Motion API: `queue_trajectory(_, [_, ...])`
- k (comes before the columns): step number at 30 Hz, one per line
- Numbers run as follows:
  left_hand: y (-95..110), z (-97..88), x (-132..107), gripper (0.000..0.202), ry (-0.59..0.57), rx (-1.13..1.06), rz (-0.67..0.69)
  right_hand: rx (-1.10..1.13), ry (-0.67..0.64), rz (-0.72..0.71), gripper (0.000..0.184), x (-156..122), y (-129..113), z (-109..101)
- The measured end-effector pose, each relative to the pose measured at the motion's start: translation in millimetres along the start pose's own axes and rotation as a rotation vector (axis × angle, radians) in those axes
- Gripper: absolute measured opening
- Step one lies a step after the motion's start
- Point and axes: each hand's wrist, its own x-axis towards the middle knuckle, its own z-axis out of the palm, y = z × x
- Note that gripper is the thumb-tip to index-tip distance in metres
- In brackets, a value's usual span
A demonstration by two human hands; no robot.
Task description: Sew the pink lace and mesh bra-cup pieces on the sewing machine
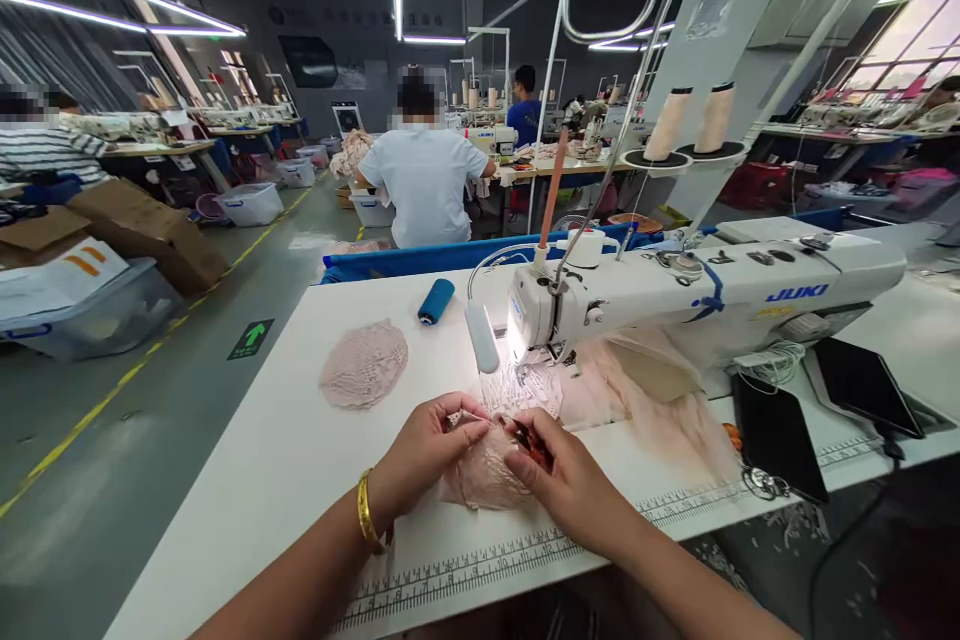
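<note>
In front of the sewing machine (pixel 600 300), my left hand (pixel 427 450) pinches the upper edge of a pale pink lace piece (pixel 487 475) between thumb and fingers. My right hand (pixel 570 480) is closed around small thread snips (pixel 534 444), dark with reddish parts, mostly hidden in the palm. Their tip is at the lace edge, beside my left fingertips. More pink lace (pixel 525 390) lies under the needle area, joined to or touching sheer pink fabric (pixel 645 400) on the right. Whether the held piece connects to it I cannot tell.
A round pink lace piece (pixel 365 363) and a blue thread spool (pixel 436 302) lie on the white table (pixel 285 460). At the right are a black phone (pixel 780 435), keys (pixel 765 482) and a cable. A ruler strip (pixel 465 570) runs along the front edge. A co-worker (pixel 427 175) sits ahead.
</note>
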Motion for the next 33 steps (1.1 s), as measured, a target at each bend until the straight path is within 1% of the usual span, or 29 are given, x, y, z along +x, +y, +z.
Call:
queue_trajectory(2, [-3.2, 1.5, 4.2, 0.03, -0.001, -0.014, 0.014, -0.089, 0.029, -0.045, 0.035, 0.2, 2.1, -6.5])
queue_trajectory(5, [-8.6, 1.6, 7.0, 0.03, 0.018, -0.015, 0.023, -0.241, 0.115, -0.196, 0.025, 6.3, 8.1, -10.0])
queue_trajectory(7, [-10.9, 1.3, 7.6, 0.03, 0.037, -0.024, 0.021, -0.3, 0.153, -0.285, 0.02, 11.6, 13.7, -8.0])
queue_trajectory(10, [-12.2, 1.3, 8.1, 0.027, 0.068, -0.026, 0.032, -0.326, 0.187, -0.351, 0.018, 16.6, 21.5, -2.0])
queue_trajectory(14, [-13.5, 1.7, 8.9, 0.025, 0.086, -0.009, 0.05, -0.339, 0.198, -0.375, 0.015, 18.0, 26.6, 2.8])
queue_trajectory(26, [-13.5, 2.4, 9.6, 0.023, 0.108, 0.048, 0.065, -0.337, 0.215, -0.435, 0.012, 17.4, 28.5, 3.2])
queue_trajectory(33, [-13.0, 2.4, 9.5, 0.022, 0.124, 0.052, 0.067, -0.354, 0.213, -0.423, 0.013, 17.4, 30.3, 3.3])
